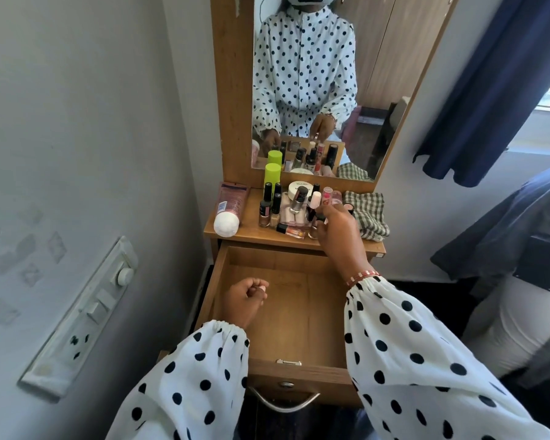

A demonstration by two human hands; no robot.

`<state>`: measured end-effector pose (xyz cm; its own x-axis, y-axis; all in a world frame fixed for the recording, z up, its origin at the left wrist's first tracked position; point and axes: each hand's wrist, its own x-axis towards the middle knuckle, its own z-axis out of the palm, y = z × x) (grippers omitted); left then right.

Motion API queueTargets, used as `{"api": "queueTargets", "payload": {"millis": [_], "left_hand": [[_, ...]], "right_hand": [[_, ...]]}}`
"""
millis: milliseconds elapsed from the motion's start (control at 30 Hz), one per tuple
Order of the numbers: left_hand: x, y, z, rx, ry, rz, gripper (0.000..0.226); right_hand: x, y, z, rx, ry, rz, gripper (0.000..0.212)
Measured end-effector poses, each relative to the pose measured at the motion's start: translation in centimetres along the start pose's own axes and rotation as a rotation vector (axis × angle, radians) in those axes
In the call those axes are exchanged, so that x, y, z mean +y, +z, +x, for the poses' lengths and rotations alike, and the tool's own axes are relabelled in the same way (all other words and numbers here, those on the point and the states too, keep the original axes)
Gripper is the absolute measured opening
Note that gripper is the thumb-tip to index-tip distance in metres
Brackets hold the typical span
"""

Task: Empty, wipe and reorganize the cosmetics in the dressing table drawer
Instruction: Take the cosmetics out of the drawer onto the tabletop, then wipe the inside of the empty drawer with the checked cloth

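Note:
The wooden drawer (286, 369) is pulled out and its inside is bare. My left hand (244, 301) hovers over the drawer's left side, curled into a loose fist with nothing visible in it. My right hand (337, 236) reaches onto the dressing table top (251, 238), and its fingertips pinch the dark cap of a small bottle (314, 231) at the front of the cosmetics cluster (294, 204). That cluster holds several nail polish bottles, a white jar, pink tubes and a green-capped bottle (272, 174). A large pink and white tube (227, 211) lies at the left.
A checked cloth (367, 214) lies crumpled on the table's right end. The mirror (315, 90) stands behind the cosmetics. A wall with a switch panel (86, 312) is close on the left. A blue curtain (496, 90) and dark fabric hang at the right.

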<state>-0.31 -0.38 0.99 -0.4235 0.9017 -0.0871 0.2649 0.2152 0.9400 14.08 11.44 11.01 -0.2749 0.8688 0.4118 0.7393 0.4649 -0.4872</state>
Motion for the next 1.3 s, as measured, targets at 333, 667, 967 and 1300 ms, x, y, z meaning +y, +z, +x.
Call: {"api": "queueTargets", "payload": {"millis": [333,667,967,1300], "left_hand": [[0.4,0.6,-0.2,-0.008,0.008,-0.014,0.012],[1.6,5.0,-1.3,-0.155,0.032,0.057,0.013],[0.2,4.4,-0.9,-0.191,0.133,0.251,0.014],[-0.2,4.3,-0.7,-0.195,0.125,0.206,0.014]], "right_hand": [[5.4,-2.5,-0.1,0.322,0.351,0.222,0.014],[8.3,-1.1,1.1,-0.021,0.302,-0.074,0.033],[9.7,-1.0,1.5,0.001,0.253,-0.171,0.021],[8.3,-2.3,-3.1,0.386,0.278,0.111,0.007]]}}
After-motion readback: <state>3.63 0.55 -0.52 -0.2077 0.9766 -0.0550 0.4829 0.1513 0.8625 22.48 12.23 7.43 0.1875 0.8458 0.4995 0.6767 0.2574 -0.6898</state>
